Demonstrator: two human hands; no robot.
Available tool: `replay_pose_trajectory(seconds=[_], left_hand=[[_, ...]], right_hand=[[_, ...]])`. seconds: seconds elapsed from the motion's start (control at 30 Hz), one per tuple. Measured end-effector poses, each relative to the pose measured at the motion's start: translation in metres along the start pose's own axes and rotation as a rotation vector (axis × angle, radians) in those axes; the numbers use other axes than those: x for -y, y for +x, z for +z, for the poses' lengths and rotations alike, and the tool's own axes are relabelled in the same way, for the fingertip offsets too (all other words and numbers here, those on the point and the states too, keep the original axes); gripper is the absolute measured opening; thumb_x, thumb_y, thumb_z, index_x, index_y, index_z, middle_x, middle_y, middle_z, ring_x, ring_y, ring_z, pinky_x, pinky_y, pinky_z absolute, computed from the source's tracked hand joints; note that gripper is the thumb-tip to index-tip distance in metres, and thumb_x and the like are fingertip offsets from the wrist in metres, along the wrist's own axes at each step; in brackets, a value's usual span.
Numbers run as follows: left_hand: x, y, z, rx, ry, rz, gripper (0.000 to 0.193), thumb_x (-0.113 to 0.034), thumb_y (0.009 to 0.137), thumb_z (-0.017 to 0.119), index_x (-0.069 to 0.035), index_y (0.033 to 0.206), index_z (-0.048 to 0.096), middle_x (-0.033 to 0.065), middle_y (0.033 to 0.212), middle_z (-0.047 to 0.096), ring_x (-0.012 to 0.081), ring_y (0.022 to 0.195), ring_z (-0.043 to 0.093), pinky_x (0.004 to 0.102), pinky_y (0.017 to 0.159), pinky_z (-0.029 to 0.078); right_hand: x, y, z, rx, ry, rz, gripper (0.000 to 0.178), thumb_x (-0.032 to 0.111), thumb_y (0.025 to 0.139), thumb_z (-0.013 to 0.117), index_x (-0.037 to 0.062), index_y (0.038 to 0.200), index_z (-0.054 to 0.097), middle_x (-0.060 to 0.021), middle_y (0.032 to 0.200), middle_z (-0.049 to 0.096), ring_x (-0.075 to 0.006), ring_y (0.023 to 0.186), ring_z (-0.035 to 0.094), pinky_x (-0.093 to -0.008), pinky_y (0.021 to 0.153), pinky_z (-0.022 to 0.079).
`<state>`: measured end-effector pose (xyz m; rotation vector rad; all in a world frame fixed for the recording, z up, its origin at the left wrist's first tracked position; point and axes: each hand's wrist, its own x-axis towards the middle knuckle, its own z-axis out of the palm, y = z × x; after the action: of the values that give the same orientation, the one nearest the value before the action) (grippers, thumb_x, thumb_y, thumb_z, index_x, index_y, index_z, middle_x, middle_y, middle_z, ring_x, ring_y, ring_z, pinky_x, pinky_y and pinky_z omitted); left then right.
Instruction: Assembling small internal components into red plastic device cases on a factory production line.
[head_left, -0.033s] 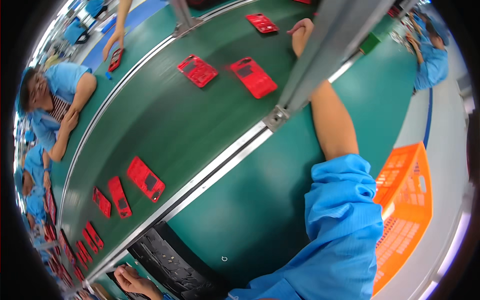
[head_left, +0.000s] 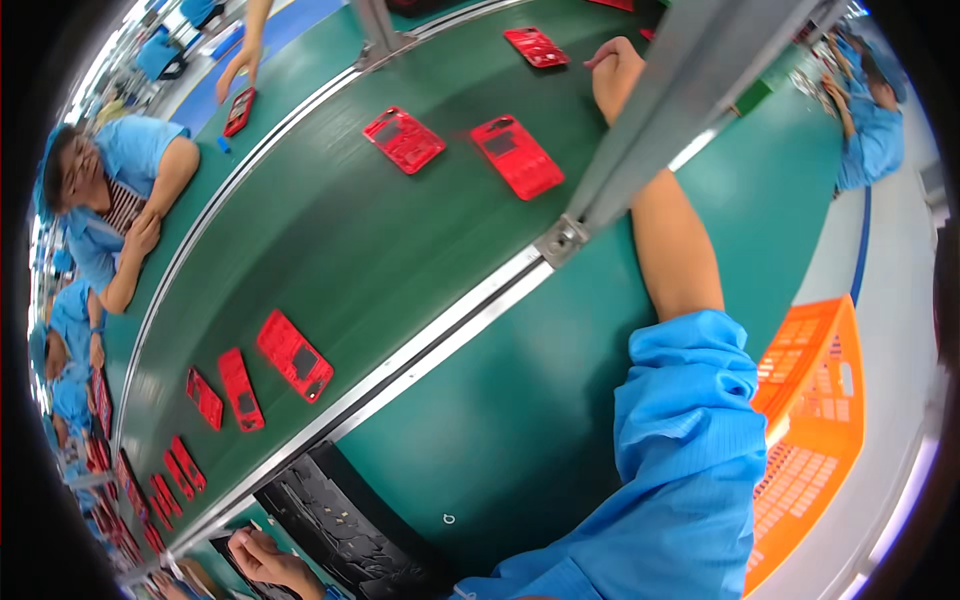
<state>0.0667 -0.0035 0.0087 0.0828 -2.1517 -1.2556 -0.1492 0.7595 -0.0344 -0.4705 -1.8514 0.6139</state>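
Note:
My right arm, in a blue sleeve, reaches behind a slanted metal post (head_left: pixel 655 110) and over the green conveyor belt (head_left: pixel 290 225). My right hand (head_left: pixel 614 82) hovers above the belt; the post hides most of its fingers, so its grip does not show. Closest to it lie a red phone-shaped part (head_left: pixel 536 47) and a larger red part (head_left: pixel 518 158). At the lower left my left hand (head_left: pixel 268 562) has its fingers curled over a dark panel (head_left: pixel 228 545); whatever is inside them is hidden. Beside it rests a black moulded tray (head_left: pixel 345 525).
More red parts (head_left: pixel 295 357) lie along the belt, behind a metal rail (head_left: pixel 440 345). A small white ring (head_left: pixel 449 519) lies on the green table (head_left: pixel 470 430). An orange crate (head_left: pixel 815 400) stands at right. Co-workers in blue sit across the belt (head_left: pixel 135 170) and far right (head_left: pixel 868 130).
The upper scene sits slightly farther right in view. More of my right hand shows beside the post, and a red edge has appeared near it. My left hand stays nearly in place.

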Motion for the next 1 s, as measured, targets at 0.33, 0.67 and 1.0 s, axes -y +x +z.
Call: replay_pose_trajectory(seconds=[0.33,0.67,1.0], left_hand=[[0.029,-0.028,-0.003,-0.051,-0.007,-0.088,0.02,-0.016,0.108,0.054,-0.002,0.094,0.058,-0.0039,0.064,0.038,0.0037,0.052,0.028,0.0232,0.049,0.02],[0.07,-0.035,-0.01,-0.088,-0.059,-0.186,0.023,-0.018,0.108,0.054,-0.002,0.094,0.062,-0.0054,0.064,0.041,0.0019,0.052,0.031,0.0207,0.047,0.021],[0.078,-0.039,-0.007,-0.048,0.015,-0.219,0.027,-0.02,0.109,0.054,0.0,0.094,0.064,-0.0066,0.064,0.041,0.0011,0.053,0.032,0.0196,0.048,0.02]], right_hand=[[-0.04,0.035,0.026,0.051,-0.146,-0.218,0.017,-0.002,0.089,0.049,0.0057,0.09,0.064,-0.0119,0.079,0.074,-0.0312,0.07,0.071,-0.0394,0.069,0.056],[-0.036,0.032,0.034,0.103,0.012,-0.219,0.016,-0.002,0.09,0.051,0.006,0.092,0.064,-0.0106,0.076,0.071,-0.0278,0.071,0.073,-0.0381,0.067,0.057],[-0.049,0.024,0.048,0.061,-0.156,-0.261,0.015,-0.003,0.088,0.052,0.0069,0.089,0.062,-0.0087,0.075,0.071,-0.0327,0.07,0.07,-0.041,0.066,0.056]])
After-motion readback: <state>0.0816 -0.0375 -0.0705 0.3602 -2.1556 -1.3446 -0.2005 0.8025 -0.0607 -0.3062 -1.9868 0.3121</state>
